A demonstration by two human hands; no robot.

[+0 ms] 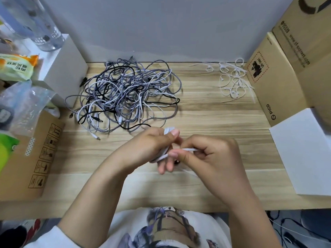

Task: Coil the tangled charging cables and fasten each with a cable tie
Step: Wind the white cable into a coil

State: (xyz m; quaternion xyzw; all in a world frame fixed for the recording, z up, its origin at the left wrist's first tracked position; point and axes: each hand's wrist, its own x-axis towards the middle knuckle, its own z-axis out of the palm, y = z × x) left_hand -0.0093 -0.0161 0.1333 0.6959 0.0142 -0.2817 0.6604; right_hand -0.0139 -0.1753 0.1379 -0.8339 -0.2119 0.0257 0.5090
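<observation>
Head view: left hand [152, 145] grips a small coil of flat white charging cable [165, 149] over the near-middle of the light wood-grain tabletop [206, 113], w/ right hand [209, 156] pinching the cable's loose end just beside it. Tangled pile of grey, black & white cables [125, 93] sits toward the far-left corner; loose white plastic cable ties [232, 79] lie toward the far-right corner, next to a brown cardboard box [272, 77].

Single wide-angle view from head height, looking forward and steeply down onto a wooden desk [206, 111] close below. Faces a grey wall [161, 27] at the desk's far edge, with straight lines bowed at the frame's margins.
</observation>
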